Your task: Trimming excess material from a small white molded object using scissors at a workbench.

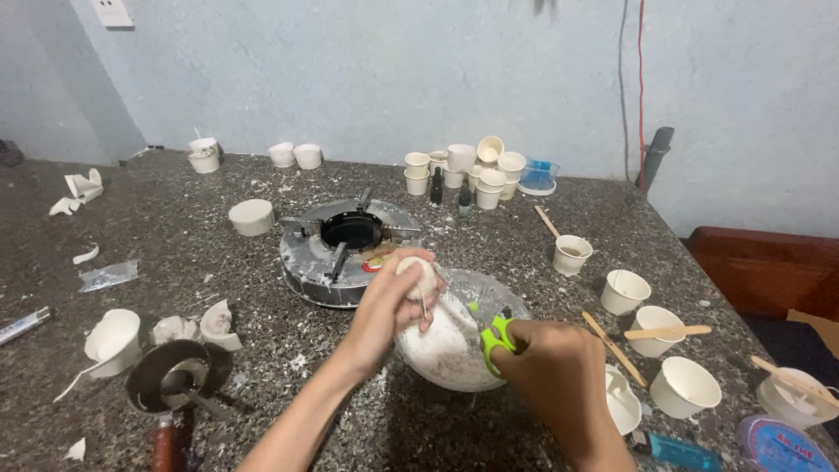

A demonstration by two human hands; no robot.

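Nearby, right hand point(559, 371) grips green scissors point(496, 339) over bowl point(489, 293).

My left hand point(398, 301) sits just left of the frame's centre, forearm running up from the bottom edge, wrist bent, fingers curled closed around what it holds, thumb on top. My right hand point(551, 367) is lower and to the right, back of the hand facing up, fingers tucked into a closed grip, forearm leaving the bottom edge.
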